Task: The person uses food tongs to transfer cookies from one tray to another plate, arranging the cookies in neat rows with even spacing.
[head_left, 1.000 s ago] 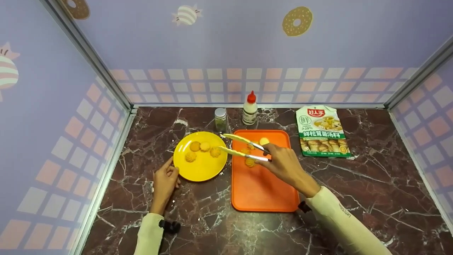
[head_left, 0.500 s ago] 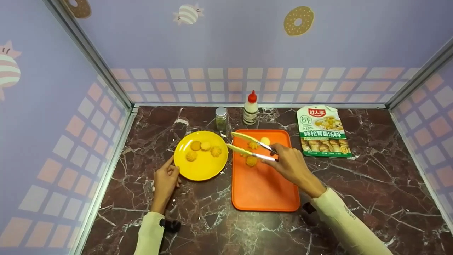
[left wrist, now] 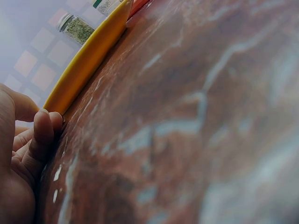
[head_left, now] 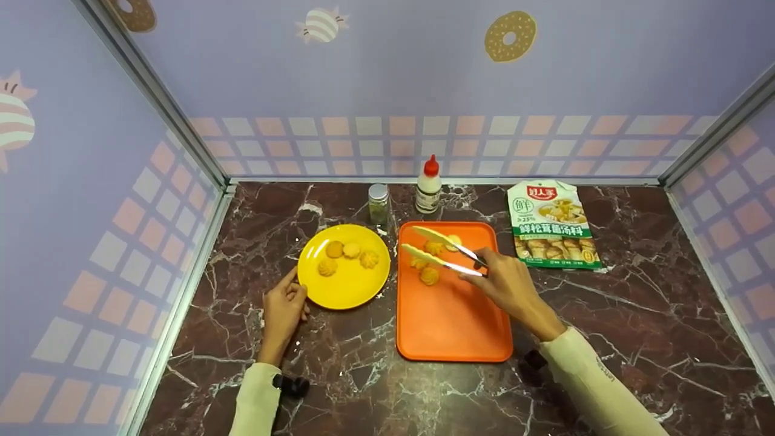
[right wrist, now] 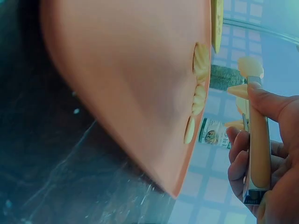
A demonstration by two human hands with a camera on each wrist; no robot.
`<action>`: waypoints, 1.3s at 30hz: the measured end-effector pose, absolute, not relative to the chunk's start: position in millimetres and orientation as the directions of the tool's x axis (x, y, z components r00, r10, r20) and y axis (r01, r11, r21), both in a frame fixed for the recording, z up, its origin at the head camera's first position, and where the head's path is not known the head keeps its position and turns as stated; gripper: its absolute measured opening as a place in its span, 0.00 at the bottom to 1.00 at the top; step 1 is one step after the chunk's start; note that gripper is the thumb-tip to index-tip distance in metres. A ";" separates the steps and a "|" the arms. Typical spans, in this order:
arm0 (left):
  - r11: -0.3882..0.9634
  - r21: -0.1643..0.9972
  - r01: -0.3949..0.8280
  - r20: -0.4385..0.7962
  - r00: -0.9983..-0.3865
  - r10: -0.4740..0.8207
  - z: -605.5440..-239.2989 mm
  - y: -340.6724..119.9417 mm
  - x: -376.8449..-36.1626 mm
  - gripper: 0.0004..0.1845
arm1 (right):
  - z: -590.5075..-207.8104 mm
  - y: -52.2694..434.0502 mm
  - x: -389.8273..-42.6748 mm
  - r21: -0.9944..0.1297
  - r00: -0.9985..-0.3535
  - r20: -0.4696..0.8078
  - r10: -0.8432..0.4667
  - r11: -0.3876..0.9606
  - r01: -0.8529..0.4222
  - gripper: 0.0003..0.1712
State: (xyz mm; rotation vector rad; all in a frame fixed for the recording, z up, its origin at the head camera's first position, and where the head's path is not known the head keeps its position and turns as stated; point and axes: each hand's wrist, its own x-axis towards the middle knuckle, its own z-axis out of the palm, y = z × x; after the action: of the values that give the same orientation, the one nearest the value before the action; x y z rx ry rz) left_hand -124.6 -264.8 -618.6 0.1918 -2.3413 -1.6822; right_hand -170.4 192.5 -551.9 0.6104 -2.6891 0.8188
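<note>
My left hand (head_left: 284, 306) pinches the near-left rim of a yellow plate (head_left: 345, 292); the left wrist view shows thumb and fingertips at the plate's edge. Several round golden cookies (head_left: 327, 267) lie on the plate, some with swirled tops. In my right hand (head_left: 511, 289) I grip metal tongs (head_left: 424, 255) with yellow tips, their arms parted and nothing seen between them. The tongs are held over the back part of an orange tray (head_left: 451, 330). Beneath them sit several more cookies (head_left: 429, 276), partly hidden by the tongs' arms.
Behind the plate stands a glass jar (head_left: 378, 204) of green herbs, with a red-capped white squeeze bottle (head_left: 428, 188) to its right. A green and white food pouch (head_left: 552, 224) lies at the back right. Patterned walls border the marbled table (head_left: 339, 375).
My right hand has drawn the tongs rightward, from the plate's right edge to over the tray. The left hand and the plate stay where they were.
</note>
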 end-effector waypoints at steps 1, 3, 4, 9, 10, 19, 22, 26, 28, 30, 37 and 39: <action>0.326 0.944 0.041 0.129 -0.959 -0.251 -618.5 -264.8 -124.5 0.28 | -552.6 193.8 -170.5 -0.469 -0.879 0.361 -0.311 0.755 -0.459 0.26; 0.330 0.943 0.042 0.131 -0.959 -0.253 -618.4 -264.9 -124.3 0.28 | -553.8 196.5 -170.7 -0.473 -0.884 0.357 -0.302 0.757 -0.450 0.26; 0.332 0.942 0.042 0.131 -0.959 -0.253 -618.5 -264.9 -124.3 0.28 | -554.1 197.8 -170.6 -0.476 -0.886 0.354 -0.299 0.758 -0.446 0.26; 0.319 0.947 0.035 0.123 -0.958 -0.261 -619.8 -265.4 -124.5 0.28 | -557.5 204.7 -170.8 -0.488 -0.899 0.338 -0.280 0.764 -0.421 0.27; 0.318 0.948 0.034 0.122 -0.957 -0.262 -620.1 -265.4 -124.5 0.28 | -558.1 206.1 -170.7 -0.491 -0.900 0.336 -0.276 0.764 -0.418 0.27; 0.321 0.946 0.037 0.124 -0.958 -0.257 -619.4 -264.8 -124.2 0.28 | -564.0 217.4 -169.4 -0.484 -0.908 0.338 -0.246 0.782 -0.392 0.28; 0.308 0.951 0.037 0.121 -0.958 -0.258 -619.4 -264.8 -124.3 0.28 | -565.7 220.8 -169.5 -0.479 -0.909 0.339 -0.242 0.787 -0.388 0.27; 0.306 0.951 0.040 0.123 -0.959 -0.255 -620.3 -265.4 -124.6 0.28 | -567.7 225.4 -169.1 -0.481 -0.912 0.332 -0.240 0.789 -0.383 0.27; 0.309 0.950 0.039 0.122 -0.960 -0.253 -620.2 -265.4 -124.7 0.28 | -568.6 227.8 -168.9 -0.480 -0.914 0.328 -0.240 0.791 -0.380 0.27; 0.307 0.951 0.038 0.119 -0.961 -0.249 -620.1 -265.3 -124.4 0.28 | -569.4 230.1 -168.9 -0.481 -0.917 0.323 -0.236 0.793 -0.374 0.28; 0.303 0.952 0.038 0.117 -0.962 -0.248 -619.4 -265.2 -124.5 0.28 | -571.1 236.0 -170.6 -0.493 -0.924 0.314 -0.219 0.794 -0.356 0.30; 0.308 0.951 0.037 0.118 -0.961 -0.250 -619.5 -265.4 -124.9 0.28 | -571.3 237.4 -171.4 -0.492 -0.924 0.316 -0.216 0.796 -0.354 0.30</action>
State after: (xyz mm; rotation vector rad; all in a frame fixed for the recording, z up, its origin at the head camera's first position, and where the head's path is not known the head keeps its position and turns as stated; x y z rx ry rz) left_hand -124.9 -265.4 -619.5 0.1941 -2.3318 -1.7054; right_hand -171.4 237.4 -571.3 0.4418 -2.7415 0.8215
